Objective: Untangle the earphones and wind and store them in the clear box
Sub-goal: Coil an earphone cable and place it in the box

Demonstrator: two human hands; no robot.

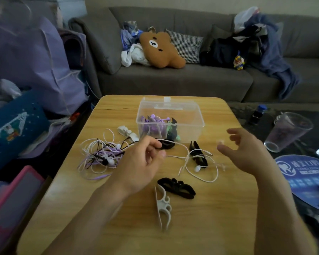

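Left hand [145, 162] pinching white cord [180, 144] | right hand [247, 150] raised, fingers spread

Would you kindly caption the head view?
Left hand pinches a white earphone cable beside the clear box; right hand hovers open.

Over at the right edge a round blue fan [302, 173] is showing a white tooth logo with a line of white Chinese characters beside it and smaller print beneath, all too blurred for me to make out. Nothing else here is carrying readable lettering.
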